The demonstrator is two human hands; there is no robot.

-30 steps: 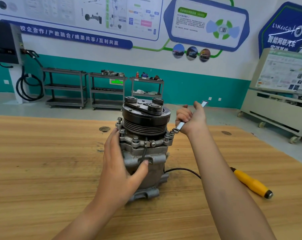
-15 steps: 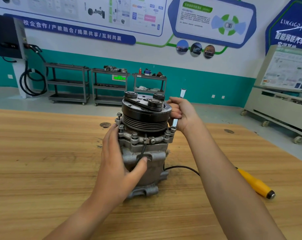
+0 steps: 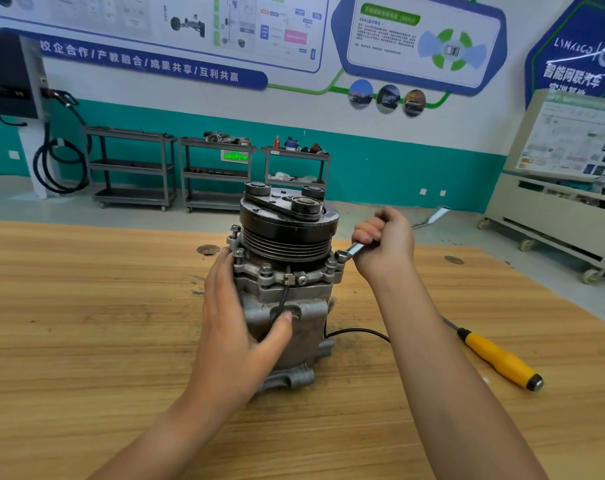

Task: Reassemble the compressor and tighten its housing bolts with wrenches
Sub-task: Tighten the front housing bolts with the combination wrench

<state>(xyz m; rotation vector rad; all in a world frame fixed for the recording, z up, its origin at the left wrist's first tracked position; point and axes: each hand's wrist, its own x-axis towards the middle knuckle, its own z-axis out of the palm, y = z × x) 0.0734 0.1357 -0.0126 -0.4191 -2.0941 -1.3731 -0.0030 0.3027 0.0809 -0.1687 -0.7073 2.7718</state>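
fingers of the right hand curl tight around the shank of a flat steel wrench, whose ring end sits over a housing bolt on the right side of the flange, while its far end pokes out past the fist toward the right. the left hand wraps the left side of the casing, fingers reaching behind it and thumb pressed across the front, gripping the body.

the wooden table fills the lower part of the view. the compressor stands upright on it at the centre, dark grooved pulley on top, grey cast housing below, its mounting foot resting on the boards. other flange bolts stand around the collar under the pulley. a black cable runs from the right of the housing and passes behind the right forearm. a yellow-handled screwdriver lies on the table to the right, well apart from the compressor. behind the table, grey trolleys line a teal and white wall.
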